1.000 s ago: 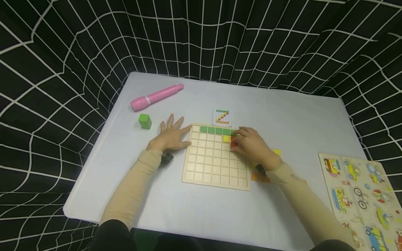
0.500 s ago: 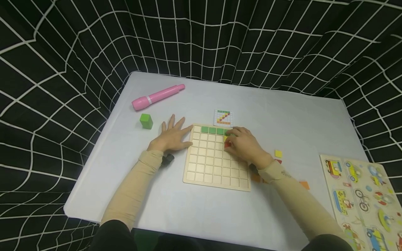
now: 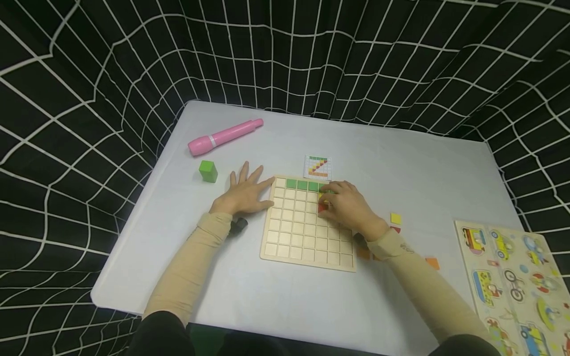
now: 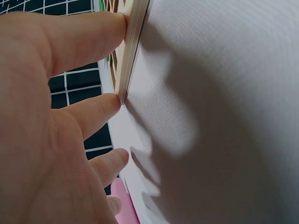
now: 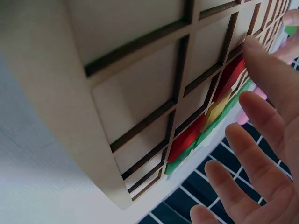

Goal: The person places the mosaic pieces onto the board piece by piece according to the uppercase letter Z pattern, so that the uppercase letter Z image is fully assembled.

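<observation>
A wooden grid board (image 3: pixel 296 252) lies on the table with green square tiles (image 3: pixel 302 185) along its far row. Thumb and index fingertip of my left hand (image 3: pixel 245 194) touch the board's left edge, the fingers spread. Over the board's right part, my right hand (image 3: pixel 349 205) has thumb and index finger at opposite sides of a red square tile (image 3: pixel 322 208). Beside it sits a yellow tile (image 5: pixel 216 112), partly hidden by the fingers in the head view. Another red tile (image 5: pixel 187 140) lies in a cell by the green row, under the hand in the head view.
A small pattern card (image 3: pixel 318 168) lies beyond the board. Yellow (image 3: pixel 396 218) and orange (image 3: pixel 432 263) loose tiles lie to the right, some partly under the forearm. A green block (image 3: pixel 208 171), a pink flashlight-shaped object (image 3: pixel 224 137) and a picture puzzle (image 3: pixel 512 282) stand farther out.
The right hand has shifted one column left, and a red tile now shows below the yellow one between its fingertips. It has stayed nearly still for the last half second; the left hand has not moved.
</observation>
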{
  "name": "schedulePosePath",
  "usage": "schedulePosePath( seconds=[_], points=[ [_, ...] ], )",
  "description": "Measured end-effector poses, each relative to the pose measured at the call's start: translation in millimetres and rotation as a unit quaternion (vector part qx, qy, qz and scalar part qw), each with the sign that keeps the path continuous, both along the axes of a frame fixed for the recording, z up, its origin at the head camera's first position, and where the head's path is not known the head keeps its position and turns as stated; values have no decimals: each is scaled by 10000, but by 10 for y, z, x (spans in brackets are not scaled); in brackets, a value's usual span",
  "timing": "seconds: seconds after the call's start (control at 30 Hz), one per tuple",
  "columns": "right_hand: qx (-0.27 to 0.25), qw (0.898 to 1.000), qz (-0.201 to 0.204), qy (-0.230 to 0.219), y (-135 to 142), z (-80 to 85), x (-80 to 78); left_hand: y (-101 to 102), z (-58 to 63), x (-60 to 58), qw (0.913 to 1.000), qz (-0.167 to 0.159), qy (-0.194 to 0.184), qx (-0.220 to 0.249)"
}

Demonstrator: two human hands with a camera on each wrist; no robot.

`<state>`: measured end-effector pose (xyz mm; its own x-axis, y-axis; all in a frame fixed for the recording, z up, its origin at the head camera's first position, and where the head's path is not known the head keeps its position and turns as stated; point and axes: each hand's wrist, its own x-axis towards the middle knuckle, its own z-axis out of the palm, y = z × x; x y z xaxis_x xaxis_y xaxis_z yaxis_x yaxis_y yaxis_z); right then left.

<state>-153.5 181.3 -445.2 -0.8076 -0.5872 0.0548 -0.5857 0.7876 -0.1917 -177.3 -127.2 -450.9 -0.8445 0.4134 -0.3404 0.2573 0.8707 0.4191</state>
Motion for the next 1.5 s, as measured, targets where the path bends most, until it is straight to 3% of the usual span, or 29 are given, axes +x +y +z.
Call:
schedulePosePath(
  seconds=[0.33,0.57,1.03,1.5],
  points=[
    [28,10000,-15,-13,20,22,11,17,-8,8,10000,-5,-29,-10],
    [-261,9996,-145,-10,131,13,31,12,-9,-1,10000,11,0,-48],
    [83,9944,-1016,-277,682,73,139,-31,-15,-6,10000,38,4,-24],
    [214,9859,-1636,-286,1344,115,399,17,-15,-1,10000,-15,-29,-1]
  ],
)
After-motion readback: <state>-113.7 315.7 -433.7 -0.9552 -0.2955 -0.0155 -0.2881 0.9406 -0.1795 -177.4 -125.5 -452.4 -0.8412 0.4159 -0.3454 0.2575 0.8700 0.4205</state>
